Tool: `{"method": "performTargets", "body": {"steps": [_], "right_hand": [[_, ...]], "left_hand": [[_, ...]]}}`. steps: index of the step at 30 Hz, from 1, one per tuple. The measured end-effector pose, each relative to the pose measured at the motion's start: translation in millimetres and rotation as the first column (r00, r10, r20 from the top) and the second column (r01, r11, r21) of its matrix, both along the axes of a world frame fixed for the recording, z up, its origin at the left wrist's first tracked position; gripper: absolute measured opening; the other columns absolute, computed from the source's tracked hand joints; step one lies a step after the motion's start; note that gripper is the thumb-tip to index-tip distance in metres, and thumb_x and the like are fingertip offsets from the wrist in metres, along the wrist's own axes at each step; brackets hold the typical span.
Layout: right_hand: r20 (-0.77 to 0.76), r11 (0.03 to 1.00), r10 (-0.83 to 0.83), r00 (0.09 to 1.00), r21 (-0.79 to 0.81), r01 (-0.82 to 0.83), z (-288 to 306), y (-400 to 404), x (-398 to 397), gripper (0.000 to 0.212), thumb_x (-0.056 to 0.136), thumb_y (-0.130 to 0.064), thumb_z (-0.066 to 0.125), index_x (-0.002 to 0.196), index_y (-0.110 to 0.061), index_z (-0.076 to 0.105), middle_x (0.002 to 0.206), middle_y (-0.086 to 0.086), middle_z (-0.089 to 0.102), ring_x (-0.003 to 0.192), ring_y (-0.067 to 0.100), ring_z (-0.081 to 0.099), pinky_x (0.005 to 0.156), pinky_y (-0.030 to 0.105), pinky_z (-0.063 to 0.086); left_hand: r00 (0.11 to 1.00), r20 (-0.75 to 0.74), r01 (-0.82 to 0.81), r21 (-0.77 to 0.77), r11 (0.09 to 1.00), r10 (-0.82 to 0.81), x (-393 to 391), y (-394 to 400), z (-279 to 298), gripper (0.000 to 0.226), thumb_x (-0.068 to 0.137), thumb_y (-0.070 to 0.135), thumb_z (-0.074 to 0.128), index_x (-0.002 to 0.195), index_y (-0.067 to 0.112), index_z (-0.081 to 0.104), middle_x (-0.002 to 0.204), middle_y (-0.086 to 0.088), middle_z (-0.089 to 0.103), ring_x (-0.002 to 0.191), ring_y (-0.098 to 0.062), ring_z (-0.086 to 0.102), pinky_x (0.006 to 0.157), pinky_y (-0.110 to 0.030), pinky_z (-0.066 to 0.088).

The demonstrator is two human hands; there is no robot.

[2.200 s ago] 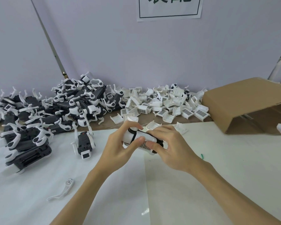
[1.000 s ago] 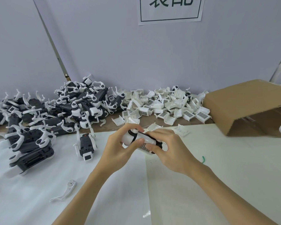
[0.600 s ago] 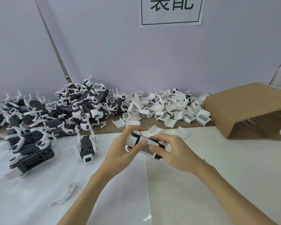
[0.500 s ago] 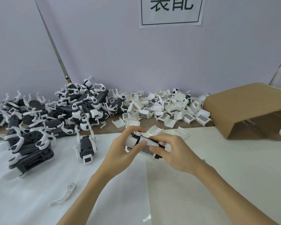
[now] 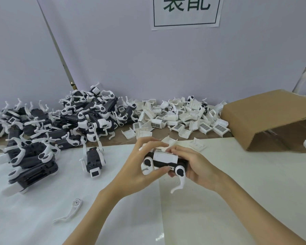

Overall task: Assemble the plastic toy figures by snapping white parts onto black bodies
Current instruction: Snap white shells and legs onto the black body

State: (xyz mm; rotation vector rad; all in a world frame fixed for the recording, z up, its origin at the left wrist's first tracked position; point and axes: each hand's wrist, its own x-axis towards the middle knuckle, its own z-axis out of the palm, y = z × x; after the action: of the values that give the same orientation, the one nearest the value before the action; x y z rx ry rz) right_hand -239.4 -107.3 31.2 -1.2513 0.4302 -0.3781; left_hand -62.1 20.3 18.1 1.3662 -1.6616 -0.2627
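Toy figure [image 5: 164,160] sits between both my hands just above the white sheet [image 5: 42,200]: my left hand [image 5: 140,169] curls around its left end while my right hand [image 5: 195,166] grips the right end, fingertips on the white part on top of the black body, one white leg dangling below. Counting what I can: one finished figure [image 5: 94,160] standing alone, one loose white leg [image 5: 70,212] near my left forearm, one cardboard box [image 5: 272,119] on its side at right. The assembled pile [image 5: 51,124] and white parts pile [image 5: 180,117] are too tangled to count, but there's open sheet on both sides of my arms.
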Motion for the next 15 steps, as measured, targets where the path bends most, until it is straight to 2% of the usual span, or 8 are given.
{"method": "performTargets", "body": {"steps": [2, 3, 4, 5, 7, 9, 11, 15], "right_hand": [[0.006, 1.000, 0.005, 1.000, 0.012, -0.005, -1, -2, -1, 0.030, 0.110, -0.022, 0.044, 0.114, 0.000, 0.064, 0.098, 0.019, 0.068, 0.079, 0.027, 0.067, 0.075, 0.039, 0.057], [0.008, 1.000, -0.003, 1.000, -0.025, 0.004, -1, -4, -2, 0.034, 0.111, -0.024, 0.042, 0.120, -0.001, 0.065, 0.105, 0.018, 0.070, 0.087, 0.026, 0.069, 0.082, 0.041, 0.058], [0.004, 0.991, -0.013, 1.000, -0.130, 0.014, -1, -6, -3, 0.035, 0.111, -0.026, 0.042, 0.126, -0.005, 0.066, 0.114, 0.015, 0.071, 0.100, 0.024, 0.070, 0.093, 0.041, 0.056], [-0.011, 0.953, -0.024, 1.000, -0.303, 0.020, 0, -7, -5, 0.032, 0.111, -0.027, 0.045, 0.129, -0.013, 0.067, 0.122, 0.011, 0.071, 0.112, 0.021, 0.069, 0.102, 0.040, 0.052], [-0.037, 0.765, -0.062, 0.997, -0.644, 0.023, 0, -4, -6, 0.028, 0.104, -0.026, 0.061, 0.132, -0.026, 0.066, 0.125, -0.003, 0.071, 0.120, 0.012, 0.066, 0.107, 0.030, 0.049], [-0.030, 0.573, -0.161, 0.986, -0.817, 0.069, -2, 3, -3, 0.034, 0.094, -0.028, 0.076, 0.128, -0.031, 0.067, 0.116, -0.016, 0.071, 0.113, 0.005, 0.066, 0.099, 0.024, 0.052], [0.017, 0.450, -0.256, 0.967, -0.883, 0.134, -5, 8, 1, 0.035, 0.090, -0.032, 0.081, 0.122, -0.029, 0.069, 0.108, -0.017, 0.070, 0.105, 0.004, 0.066, 0.091, 0.026, 0.053], [0.071, 0.288, -0.303, 0.950, -0.944, 0.163, -11, 10, 3, 0.033, 0.090, -0.029, 0.081, 0.117, -0.022, 0.065, 0.108, -0.015, 0.061, 0.098, 0.004, 0.061, 0.086, 0.027, 0.050]], "left_hand": [[0.993, -0.120, -0.019, 0.036, 0.999, 0.024, -3, -3, 0, 0.043, 0.087, 0.045, 0.082, 0.126, 0.037, 0.067, 0.133, 0.006, 0.052, 0.127, -0.022, 0.059, 0.098, -0.028, 0.054], [0.983, -0.168, -0.065, 0.054, 0.996, 0.073, -3, -4, 0, 0.039, 0.085, 0.045, 0.082, 0.120, 0.036, 0.070, 0.128, 0.006, 0.054, 0.121, -0.020, 0.061, 0.094, -0.032, 0.057], [0.967, -0.216, -0.120, 0.073, 0.990, 0.133, -3, -5, 1, 0.035, 0.083, 0.044, 0.083, 0.116, 0.036, 0.072, 0.124, 0.007, 0.056, 0.115, -0.017, 0.063, 0.089, -0.037, 0.059], [0.944, -0.268, -0.171, 0.101, 0.980, 0.192, -3, -6, 1, 0.032, 0.083, 0.042, 0.084, 0.112, 0.036, 0.073, 0.121, 0.009, 0.056, 0.107, -0.015, 0.065, 0.084, -0.042, 0.061], [0.897, -0.364, -0.209, 0.147, 0.967, 0.250, -3, -7, 0, 0.024, 0.086, 0.033, 0.087, 0.105, 0.038, 0.074, 0.115, 0.012, 0.056, 0.094, -0.018, 0.067, 0.071, -0.040, 0.061], [0.888, -0.386, -0.202, 0.162, 0.966, 0.251, -4, -8, -2, 0.023, 0.087, 0.026, 0.088, 0.100, 0.039, 0.075, 0.114, 0.009, 0.055, 0.087, -0.017, 0.067, 0.064, -0.029, 0.059], [0.894, -0.381, -0.182, 0.177, 0.967, 0.238, -3, -8, -3, 0.026, 0.086, 0.023, 0.089, 0.102, 0.038, 0.075, 0.117, 0.004, 0.055, 0.091, -0.015, 0.068, 0.068, -0.029, 0.061], [0.915, -0.332, -0.170, 0.201, 0.965, 0.230, -2, -8, -6, 0.032, 0.083, 0.023, 0.092, 0.107, 0.034, 0.075, 0.114, 0.010, 0.056, 0.098, -0.021, 0.068, 0.080, -0.046, 0.063]]}}
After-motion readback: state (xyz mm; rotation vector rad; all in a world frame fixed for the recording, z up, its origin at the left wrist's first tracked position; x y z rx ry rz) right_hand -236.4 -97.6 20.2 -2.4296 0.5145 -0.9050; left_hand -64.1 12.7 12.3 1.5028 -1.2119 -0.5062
